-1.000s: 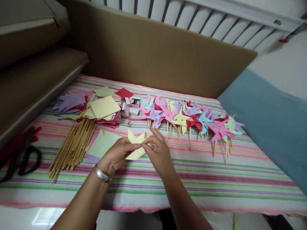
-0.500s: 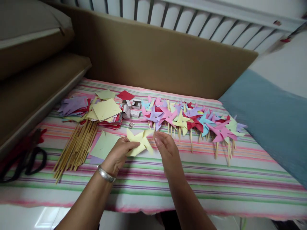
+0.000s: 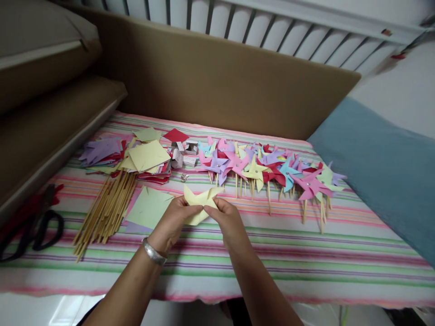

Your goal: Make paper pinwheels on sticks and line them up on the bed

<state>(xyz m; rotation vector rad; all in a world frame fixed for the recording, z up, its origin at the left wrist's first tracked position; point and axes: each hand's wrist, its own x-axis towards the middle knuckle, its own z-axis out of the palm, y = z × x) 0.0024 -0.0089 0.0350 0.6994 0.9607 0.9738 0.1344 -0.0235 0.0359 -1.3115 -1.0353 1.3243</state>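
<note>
A pale yellow paper pinwheel blade point(image 3: 200, 200) is held just above the striped cloth point(image 3: 306, 253). My left hand point(image 3: 171, 222), with a silver bracelet on its wrist, pinches the paper's left side. My right hand point(image 3: 228, 220) pinches its middle from the right, fingertips meeting the left hand's. Both hands are closed on the paper. A green paper square point(image 3: 148, 207) lies flat just left of my left hand.
Finished pinwheels point(image 3: 268, 170) on sticks lie in a row behind my hands. Bamboo sticks point(image 3: 107, 206), stacked paper squares point(image 3: 147, 156), small white boxes point(image 3: 185, 151) and scissors point(image 3: 32, 231) lie to the left. A brown board point(image 3: 217, 77) stands behind, a blue cushion point(image 3: 384, 172) at right.
My right hand had let go of the paper half a second ago; it is now back on it, pinching its middle. The paper's flaps have been drawn in toward the centre.
</note>
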